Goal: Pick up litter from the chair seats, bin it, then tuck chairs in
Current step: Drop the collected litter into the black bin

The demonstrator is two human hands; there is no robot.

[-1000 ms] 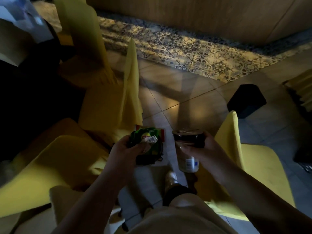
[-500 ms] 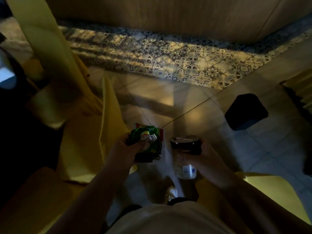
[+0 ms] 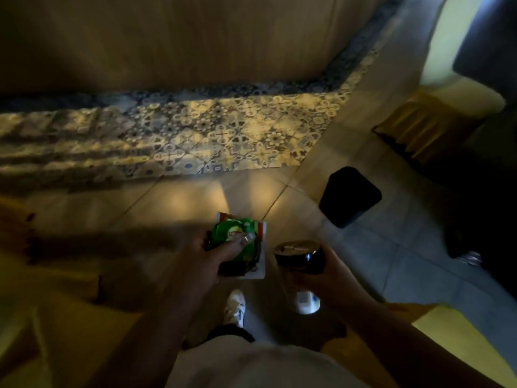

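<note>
Crumpled green wrappers (image 3: 237, 242) are clutched in the left hand (image 3: 204, 259), a lidded cup (image 3: 299, 264) gripped in the right hand (image 3: 333, 273). Both should be released directly above the black bin (image 3: 349, 196), ahead right.

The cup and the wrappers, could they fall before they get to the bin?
Possibly. The left hand pinches several loose pieces together, a green wrapper over a white card, so one could slip out. The right hand holds the lidded cup near its top, which might let it swing or tip. The black bin stands on the floor ahead to the right, and the room is dim, so a toss could miss.
</note>
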